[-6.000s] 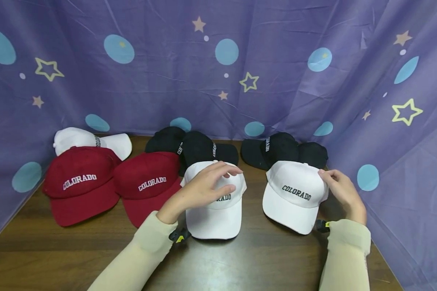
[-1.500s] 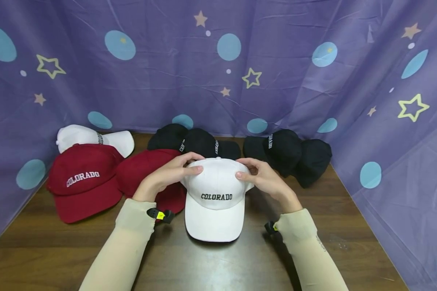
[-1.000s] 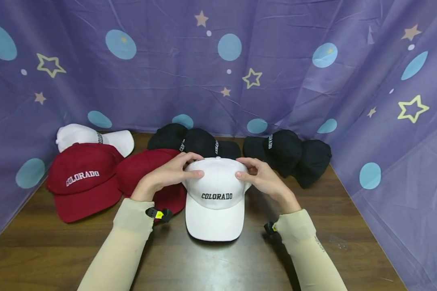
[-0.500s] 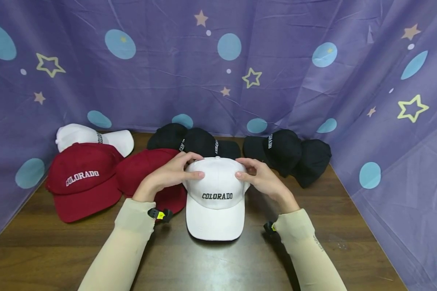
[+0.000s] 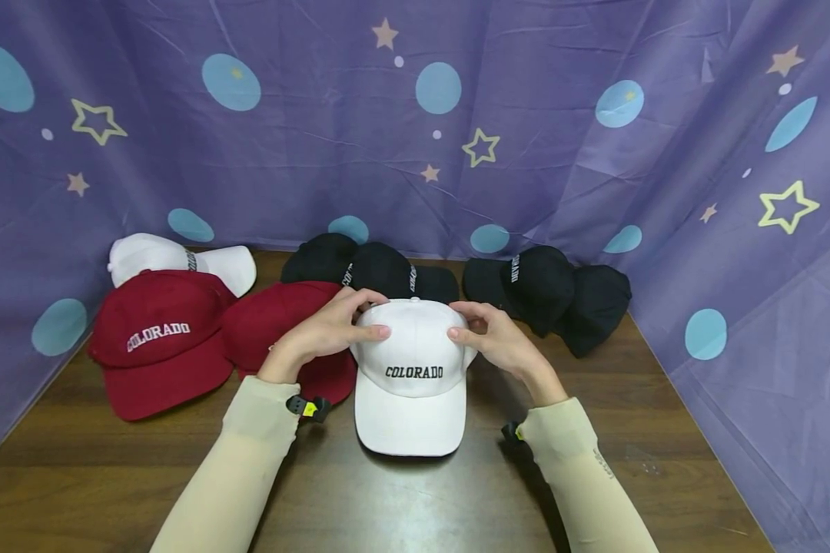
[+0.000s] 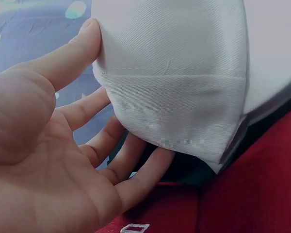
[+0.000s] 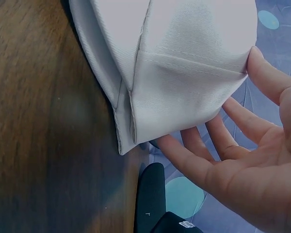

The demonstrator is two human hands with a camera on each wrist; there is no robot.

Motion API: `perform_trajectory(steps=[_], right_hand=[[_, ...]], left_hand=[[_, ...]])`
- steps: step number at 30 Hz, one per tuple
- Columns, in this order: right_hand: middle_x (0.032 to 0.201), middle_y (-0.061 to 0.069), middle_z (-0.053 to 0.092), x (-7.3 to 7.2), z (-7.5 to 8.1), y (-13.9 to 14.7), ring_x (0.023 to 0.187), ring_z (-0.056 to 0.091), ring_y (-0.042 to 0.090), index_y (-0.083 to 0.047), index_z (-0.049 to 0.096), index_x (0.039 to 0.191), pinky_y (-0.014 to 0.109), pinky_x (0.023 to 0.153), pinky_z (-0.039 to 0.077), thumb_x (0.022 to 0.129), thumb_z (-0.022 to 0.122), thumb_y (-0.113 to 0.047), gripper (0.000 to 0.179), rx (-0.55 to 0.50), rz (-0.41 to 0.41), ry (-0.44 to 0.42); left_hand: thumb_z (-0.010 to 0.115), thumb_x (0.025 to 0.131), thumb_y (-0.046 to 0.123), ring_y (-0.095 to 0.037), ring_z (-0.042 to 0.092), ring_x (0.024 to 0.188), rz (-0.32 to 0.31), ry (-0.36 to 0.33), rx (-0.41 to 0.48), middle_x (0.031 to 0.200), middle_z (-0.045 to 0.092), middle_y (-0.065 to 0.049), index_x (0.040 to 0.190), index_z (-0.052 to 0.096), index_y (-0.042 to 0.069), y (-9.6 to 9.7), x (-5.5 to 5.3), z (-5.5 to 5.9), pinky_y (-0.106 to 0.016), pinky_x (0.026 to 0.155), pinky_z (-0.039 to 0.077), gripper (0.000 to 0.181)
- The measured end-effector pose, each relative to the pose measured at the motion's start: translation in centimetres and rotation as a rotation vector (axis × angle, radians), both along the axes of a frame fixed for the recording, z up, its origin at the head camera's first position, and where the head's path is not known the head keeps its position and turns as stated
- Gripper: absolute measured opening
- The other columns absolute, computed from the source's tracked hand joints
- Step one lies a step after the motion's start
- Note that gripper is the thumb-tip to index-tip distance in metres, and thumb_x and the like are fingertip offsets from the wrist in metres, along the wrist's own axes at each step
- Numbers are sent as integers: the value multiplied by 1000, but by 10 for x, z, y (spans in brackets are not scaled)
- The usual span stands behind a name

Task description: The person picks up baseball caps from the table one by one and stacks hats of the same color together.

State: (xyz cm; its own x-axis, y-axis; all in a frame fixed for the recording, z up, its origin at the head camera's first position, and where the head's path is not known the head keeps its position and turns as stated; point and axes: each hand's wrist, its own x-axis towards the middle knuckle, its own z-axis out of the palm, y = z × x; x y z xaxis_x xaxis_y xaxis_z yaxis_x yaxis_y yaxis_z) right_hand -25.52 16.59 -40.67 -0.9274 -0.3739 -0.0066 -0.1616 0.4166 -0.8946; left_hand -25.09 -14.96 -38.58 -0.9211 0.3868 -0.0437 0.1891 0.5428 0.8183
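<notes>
A white baseball cap (image 5: pixel 415 415) lettered COLORADO sits in the middle of the table, brim towards me. My left hand (image 5: pixel 323 332) holds its crown from the left, thumb on the front and fingers round behind. On the other side my right hand (image 5: pixel 503 342) grips it likewise. In the left wrist view, the fingertips (image 6: pixel 157 162) tuck under the edge of the white cap (image 6: pixel 177 107). Doubled edges show on the white fabric (image 7: pixel 189 97) in the right wrist view, one cap nested over another.
Two red caps (image 5: pixel 159 307) stand at the left, the nearer partly behind my left hand, with another white cap (image 5: pixel 228 269) behind them. Black caps (image 5: pixel 380 269) sit at the back centre, and two more black caps (image 5: pixel 591 311) at the back right. A purple curtain (image 5: pixel 360 153) encloses the wooden table (image 5: pixel 401 514).
Since six seconds ago the right-hand white cap has moved left onto the middle white cap, and both hands have come to its crown. Over the last second and a half they stay nearly still.
</notes>
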Motion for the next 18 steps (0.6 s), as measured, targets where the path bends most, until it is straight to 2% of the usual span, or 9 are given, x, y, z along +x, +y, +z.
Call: perform_trajectory(steps=[7,18], right_hand=[[141,19,57,0,-1,-1,120,64,33,-3,57,150,33,91,57,100,77,-17,56,13,-3,13],[137,21,54,1,-2,0,124,65,35,-2,57,150,35,92,58,100,77,-20,57,38,-9,21]], left_hand=[[81,96,29,-30,49,118,16,-20,-21,126,48,-13,145,60,14,-1,0,0,-38,90,52,56],[82,95,28,-29,49,115,5,-6,-12,123,48,-13,144,61,12,-1,-1,0,-37,87,53,56]])
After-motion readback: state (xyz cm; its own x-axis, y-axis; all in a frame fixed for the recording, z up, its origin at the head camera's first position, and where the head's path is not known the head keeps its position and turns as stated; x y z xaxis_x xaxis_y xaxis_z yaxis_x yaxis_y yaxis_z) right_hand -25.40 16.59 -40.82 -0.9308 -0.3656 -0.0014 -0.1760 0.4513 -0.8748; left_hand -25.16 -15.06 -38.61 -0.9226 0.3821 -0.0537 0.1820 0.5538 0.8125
